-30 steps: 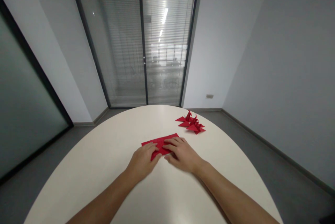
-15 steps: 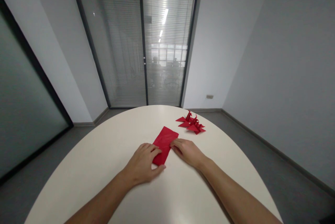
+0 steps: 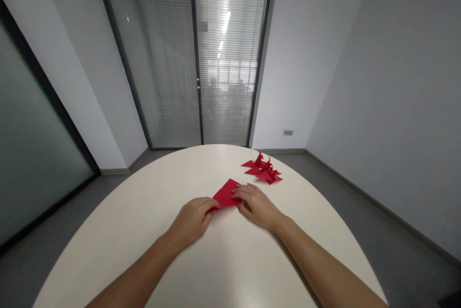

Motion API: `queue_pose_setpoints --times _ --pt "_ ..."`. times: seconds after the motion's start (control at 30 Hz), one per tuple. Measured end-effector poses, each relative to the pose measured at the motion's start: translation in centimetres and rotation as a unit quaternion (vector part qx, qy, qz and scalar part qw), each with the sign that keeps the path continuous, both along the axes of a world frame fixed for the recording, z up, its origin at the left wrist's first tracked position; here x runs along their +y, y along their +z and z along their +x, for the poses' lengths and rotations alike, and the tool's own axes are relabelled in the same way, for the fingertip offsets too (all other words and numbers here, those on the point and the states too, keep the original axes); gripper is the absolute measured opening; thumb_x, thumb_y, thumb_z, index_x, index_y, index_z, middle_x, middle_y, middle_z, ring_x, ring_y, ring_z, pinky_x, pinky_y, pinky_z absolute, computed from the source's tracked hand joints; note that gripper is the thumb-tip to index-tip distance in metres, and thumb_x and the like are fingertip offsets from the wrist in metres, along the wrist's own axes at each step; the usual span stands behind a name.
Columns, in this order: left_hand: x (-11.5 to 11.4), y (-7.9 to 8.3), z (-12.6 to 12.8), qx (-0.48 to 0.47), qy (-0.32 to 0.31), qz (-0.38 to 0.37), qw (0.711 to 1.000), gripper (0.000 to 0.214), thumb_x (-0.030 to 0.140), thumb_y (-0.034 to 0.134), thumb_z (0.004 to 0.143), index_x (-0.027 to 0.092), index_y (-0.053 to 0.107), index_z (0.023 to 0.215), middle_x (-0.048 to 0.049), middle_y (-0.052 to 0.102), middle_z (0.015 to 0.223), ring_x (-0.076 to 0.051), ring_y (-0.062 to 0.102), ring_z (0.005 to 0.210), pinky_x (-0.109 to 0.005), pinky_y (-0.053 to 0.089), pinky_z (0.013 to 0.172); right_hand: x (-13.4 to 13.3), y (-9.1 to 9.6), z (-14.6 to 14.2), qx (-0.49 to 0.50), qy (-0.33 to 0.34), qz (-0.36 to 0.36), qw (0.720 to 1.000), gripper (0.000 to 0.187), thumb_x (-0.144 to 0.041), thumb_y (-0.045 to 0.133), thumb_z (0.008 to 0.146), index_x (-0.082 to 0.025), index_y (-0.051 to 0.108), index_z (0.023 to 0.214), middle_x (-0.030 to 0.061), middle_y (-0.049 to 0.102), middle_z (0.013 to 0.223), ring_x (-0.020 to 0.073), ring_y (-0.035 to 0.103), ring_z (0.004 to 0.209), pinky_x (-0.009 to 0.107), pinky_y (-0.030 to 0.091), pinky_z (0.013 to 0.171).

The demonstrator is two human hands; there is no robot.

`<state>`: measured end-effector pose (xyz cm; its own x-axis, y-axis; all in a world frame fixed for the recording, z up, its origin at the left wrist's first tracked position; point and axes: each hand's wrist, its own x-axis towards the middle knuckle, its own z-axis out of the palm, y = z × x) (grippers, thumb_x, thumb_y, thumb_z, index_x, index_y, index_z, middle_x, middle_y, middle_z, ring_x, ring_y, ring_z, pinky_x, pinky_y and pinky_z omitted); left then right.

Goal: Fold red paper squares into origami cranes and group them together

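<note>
A red sheet of paper [image 3: 226, 194] lies between my hands, its near edge running from one hand to the other. My left hand [image 3: 194, 217] is closed on its left corner, thumb below and fingers on top. At the right end, my right hand [image 3: 254, 204] has its fingers bent over the paper and its thumb by the near edge. Part of the sheet is hidden under the fingers. Beyond my right hand stand several red paper cranes [image 3: 264, 170], grouped close together.
The round white table [image 3: 144, 202] carries the paper and cranes. Behind it are a glass door with blinds [image 3: 173, 68] and a pale wall with a socket [image 3: 288, 132].
The paper has turned and looks shorter, its near end no longer stretching toward me. My left hand's spread fingers have closed on its corner; my right fingers have moved onto its top.
</note>
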<state>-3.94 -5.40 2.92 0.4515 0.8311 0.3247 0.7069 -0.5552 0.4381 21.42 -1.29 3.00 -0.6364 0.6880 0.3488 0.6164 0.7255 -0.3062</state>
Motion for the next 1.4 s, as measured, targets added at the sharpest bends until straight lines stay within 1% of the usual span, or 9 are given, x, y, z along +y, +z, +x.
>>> queue_pose_setpoints --times 0.13,0.27,0.6,0.7,0.8,0.9,1.03,1.17,1.4 --pt "0.8 -0.4 -0.2 -0.117 0.023 -0.015 0.993 0.031 0.018 0.047 0.092 0.022 0.071 0.111 -0.0048 0.074 0.112 -0.02 0.066 0.104 -0.034 0.05 0.096 0.0 0.0 0.1 0.024 -0.034 -0.005 0.999 0.024 -0.024 0.051 0.095 -0.024 0.068 0.111 0.0064 0.07 0.122 0.0235 0.059 0.121 0.049 0.03 0.114" --pt "1.6 -0.8 -0.2 -0.247 0.086 -0.048 0.964 0.034 0.036 0.048 0.097 0.015 0.073 0.107 -0.0088 0.076 0.102 -0.023 0.069 0.091 -0.036 0.054 0.085 0.3 -0.2 0.2 0.109 -0.09 -0.046 0.989 0.021 -0.033 0.053 0.095 -0.022 0.069 0.104 0.0062 0.074 0.102 0.0241 0.067 0.097 0.045 0.044 0.101" --pt "2.7 -1.9 -0.3 -0.379 0.136 -0.128 0.907 0.041 0.043 0.055 0.089 0.01 0.065 0.112 -0.0142 0.074 0.102 -0.026 0.071 0.091 -0.041 0.056 0.085 2.1 -2.0 0.3 0.409 -0.101 -0.226 0.878 0.047 -0.055 0.068 0.083 -0.02 0.057 0.112 0.009 0.07 0.106 0.0268 0.068 0.095 0.038 0.057 0.079" --pt "2.6 -2.0 -0.4 -0.334 0.219 0.005 0.917 0.045 0.033 0.057 0.087 0.014 0.055 0.128 -0.0149 0.065 0.124 -0.026 0.066 0.107 -0.045 0.053 0.095 1.9 -2.0 0.4 0.358 -0.113 -0.227 0.899 0.049 -0.053 0.07 0.081 -0.02 0.059 0.116 0.0074 0.069 0.106 0.0251 0.067 0.094 0.036 0.055 0.079" --pt "1.7 -1.5 0.0 -0.215 0.176 0.108 0.954 0.032 0.025 0.053 0.089 0.02 0.061 0.12 -0.0107 0.059 0.135 -0.025 0.055 0.128 -0.047 0.042 0.111 1.8 -2.0 0.4 0.283 -0.138 -0.222 0.923 0.049 -0.048 0.069 0.082 -0.02 0.059 0.12 0.0048 0.069 0.094 0.0235 0.066 0.085 0.035 0.053 0.075" --pt "0.2 -0.9 0.6 -0.098 0.073 0.04 0.992 0.033 0.023 0.048 0.094 0.022 0.063 0.124 -0.0084 0.065 0.131 -0.022 0.059 0.123 -0.043 0.045 0.11 1.7 -2.1 0.2 0.255 -0.165 -0.219 0.927 0.049 -0.042 0.068 0.083 -0.02 0.057 0.125 0.0037 0.068 0.09 0.0224 0.066 0.082 0.034 0.052 0.072" --pt "-1.5 -1.1 1.0 0.046 -0.001 -0.035 0.998 0.048 0.033 0.051 0.096 0.019 0.054 0.141 -0.0117 0.052 0.149 -0.029 0.048 0.138 -0.051 0.037 0.117 1.3 -1.9 0.0 0.262 -0.197 -0.22 0.919 0.049 -0.029 0.068 0.081 -0.019 0.055 0.128 0.006 0.068 0.097 0.0208 0.066 0.081 0.031 0.053 0.068" --pt "-1.8 -1.3 1.1 0.104 -0.005 -0.05 0.993 0.053 0.04 0.044 0.1 0.02 0.047 0.148 -0.0117 0.042 0.157 -0.03 0.037 0.146 -0.053 0.031 0.119 1.1 -1.8 -0.1 0.258 -0.214 -0.208 0.919 0.046 -0.023 0.065 0.081 -0.018 0.056 0.126 0.0092 0.069 0.112 0.0175 0.065 0.072 0.031 0.053 0.066" --pt "-2.2 0.6 1.4 0.122 -0.002 0.01 0.993 0.044 0.036 0.045 0.099 0.022 0.059 0.138 -0.0106 0.058 0.143 -0.03 0.051 0.13 -0.053 0.041 0.11 1.6 -2.8 -0.5 0.265 -0.22 -0.148 0.927 0.051 -0.02 0.067 0.075 -0.018 0.058 0.125 0.0105 0.064 0.123 0.0244 0.064 0.101 0.041 0.052 0.091"
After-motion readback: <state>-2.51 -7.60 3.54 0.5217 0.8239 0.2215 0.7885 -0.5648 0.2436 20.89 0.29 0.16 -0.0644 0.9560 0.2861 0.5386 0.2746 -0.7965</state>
